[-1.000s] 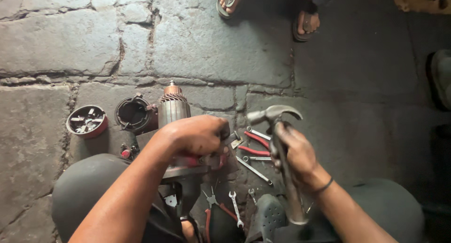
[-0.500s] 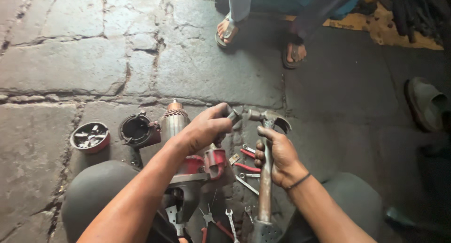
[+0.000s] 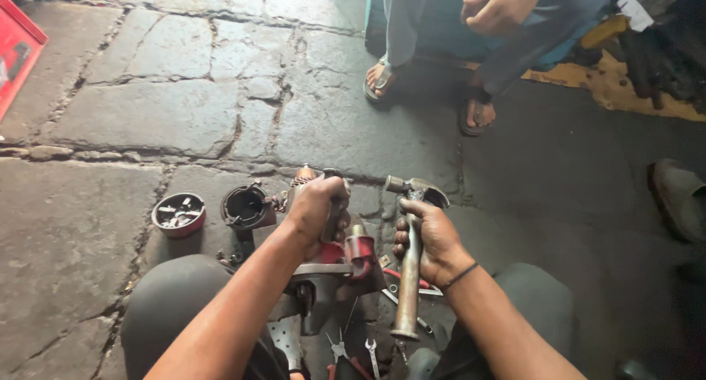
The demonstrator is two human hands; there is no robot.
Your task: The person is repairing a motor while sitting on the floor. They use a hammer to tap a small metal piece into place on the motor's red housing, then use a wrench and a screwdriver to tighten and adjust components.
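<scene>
Your left hand (image 3: 316, 212) has its fingers wrapped tight round the motor part (image 3: 323, 226), upright on the stone floor (image 3: 147, 115) btwn your knees — right hand (image 3: 430, 237) fist-grips the hammer (image 3: 409, 262) just beside it, head up.

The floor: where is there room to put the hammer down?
Bare stone floor lies beyond the small round tin, and more to the right of the hammer, before the sandalled feet. Between the knees it is crowded with wrenches and the motor.

Red box (image 3: 18, 53) (flat), far left
</scene>
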